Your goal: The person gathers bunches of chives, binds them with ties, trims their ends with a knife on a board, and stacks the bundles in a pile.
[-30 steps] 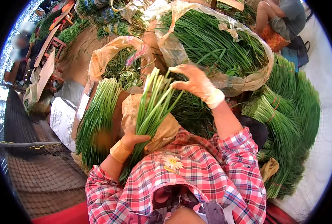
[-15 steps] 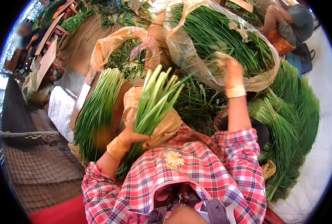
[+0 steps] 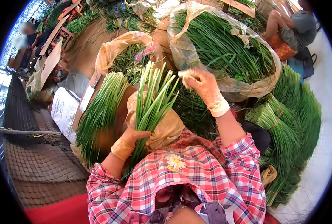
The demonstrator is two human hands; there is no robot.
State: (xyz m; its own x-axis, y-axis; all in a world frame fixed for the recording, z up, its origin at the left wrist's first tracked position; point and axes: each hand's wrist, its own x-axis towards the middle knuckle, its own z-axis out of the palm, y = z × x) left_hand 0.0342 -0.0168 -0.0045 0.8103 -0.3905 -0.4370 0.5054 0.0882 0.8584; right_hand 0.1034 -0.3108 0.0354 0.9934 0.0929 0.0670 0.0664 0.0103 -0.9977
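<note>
My left hand (image 3: 131, 135), in a thin glove with a tan cuff, is closed round a bunch of garlic chives (image 3: 149, 108) above my lap. Its pale stalk ends point up and away from me. My right hand (image 3: 202, 86), also gloved, is beside the bunch's upper right end, fingers curled together and slightly blurred. What they pinch, if anything, I cannot make out. Brown wrapping (image 3: 169, 127) lies behind the bunch. To the left, a larger pile of garlic chives (image 3: 102, 108) rests on a board.
A big clear plastic bag of green leaves (image 3: 225, 48) stands ahead, and a smaller bag of trimmings (image 3: 130, 59) is left of it. Tied chive bundles (image 3: 281, 127) are stacked at right. Netting (image 3: 42, 164) lies at left. A seated person (image 3: 289, 30) is at far right.
My right hand has come left and down, from over the big bag's edge to beside the held bunch. My left hand still grips the chives.
</note>
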